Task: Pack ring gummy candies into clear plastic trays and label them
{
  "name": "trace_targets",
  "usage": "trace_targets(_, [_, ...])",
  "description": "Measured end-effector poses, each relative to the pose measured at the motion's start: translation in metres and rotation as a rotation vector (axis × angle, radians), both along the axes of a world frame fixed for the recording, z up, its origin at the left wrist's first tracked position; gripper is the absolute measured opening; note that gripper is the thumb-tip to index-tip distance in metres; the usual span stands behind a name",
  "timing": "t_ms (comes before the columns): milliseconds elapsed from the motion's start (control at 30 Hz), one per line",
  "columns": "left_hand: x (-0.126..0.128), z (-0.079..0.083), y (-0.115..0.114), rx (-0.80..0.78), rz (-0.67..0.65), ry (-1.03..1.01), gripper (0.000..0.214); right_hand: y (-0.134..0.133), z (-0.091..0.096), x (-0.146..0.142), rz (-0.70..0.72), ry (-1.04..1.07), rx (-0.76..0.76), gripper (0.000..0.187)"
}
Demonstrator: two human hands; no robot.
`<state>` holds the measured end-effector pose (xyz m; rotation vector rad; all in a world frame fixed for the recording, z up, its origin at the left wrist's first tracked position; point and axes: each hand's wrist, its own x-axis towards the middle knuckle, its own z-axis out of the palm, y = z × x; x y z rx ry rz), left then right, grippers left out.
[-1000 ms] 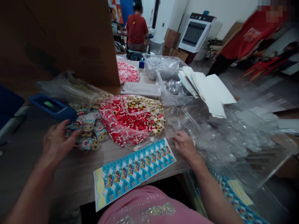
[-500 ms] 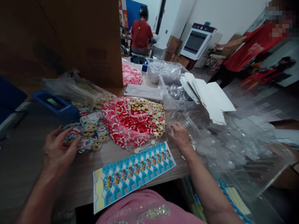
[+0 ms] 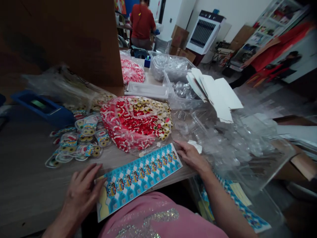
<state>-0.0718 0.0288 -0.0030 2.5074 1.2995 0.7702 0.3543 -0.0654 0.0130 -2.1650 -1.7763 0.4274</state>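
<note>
A long blue sticker sheet [image 3: 142, 177] with a row of printed cartoon figures lies slanted on the table, close to my body. My left hand [image 3: 83, 188] is at its left end, thumb and fingers apart, fingertips over the yellow strip. By the upper right corner of the sheet, my right hand [image 3: 192, 157] has its fingers stretched out, the tips at the edge. Small clear packs with printed eyes and blue cards [image 3: 85, 138] are heaped beyond my left hand. Behind the sheet sits a plastic bag of red-and-white and eye-shaped pieces [image 3: 136, 122].
A blue tape dispenser [image 3: 42, 107] stands at left before a large cardboard box [image 3: 61, 43]. Clear tubs [image 3: 170, 64], white cards [image 3: 218, 94] and loose clear plastic shells [image 3: 228, 145] fill the right side. Another person [image 3: 142, 24] sits at the back; red clothing shows at right.
My left hand has come away from the heap of packs, down and right to the sheet's left end. My right hand has moved from the clear plastic down to the sheet's right corner.
</note>
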Motion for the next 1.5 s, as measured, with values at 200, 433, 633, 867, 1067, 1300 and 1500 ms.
trace_targets(200, [-0.015, -0.024, 0.008, -0.116, -0.075, 0.049, 0.035, 0.012, 0.003, -0.006, 0.024, -0.117, -0.155, 0.036])
trace_targets(433, [-0.011, -0.015, 0.018, -0.091, -0.038, 0.063, 0.031, 0.006, 0.0, -0.007, -0.199, -0.305, -0.154, 0.023])
trace_targets(633, [0.008, -0.012, 0.02, -0.051, -0.008, 0.013, 0.03, -0.001, -0.003, -0.002, -0.353, -0.341, -0.043, 0.02])
trace_targets(867, [0.038, 0.017, -0.001, -0.157, 0.151, -0.324, 0.023, -0.003, 0.009, -0.001, -0.4, -0.216, 0.192, 0.016])
trace_targets(1067, [0.112, 0.045, -0.042, -1.111, -0.079, -0.867, 0.05, 0.005, 0.019, -0.105, -0.099, 0.744, 0.216, 0.008])
trace_targets(1300, [0.123, 0.024, -0.037, -1.369, 0.056, -1.14, 0.036, 0.015, 0.019, -0.144, 0.196, 0.664, 0.195, 0.012])
trace_targets(1500, [0.118, 0.029, -0.044, -1.52, -0.24, -0.876, 0.026, 0.03, 0.035, -0.13, 0.423, 0.507, 0.261, 0.015])
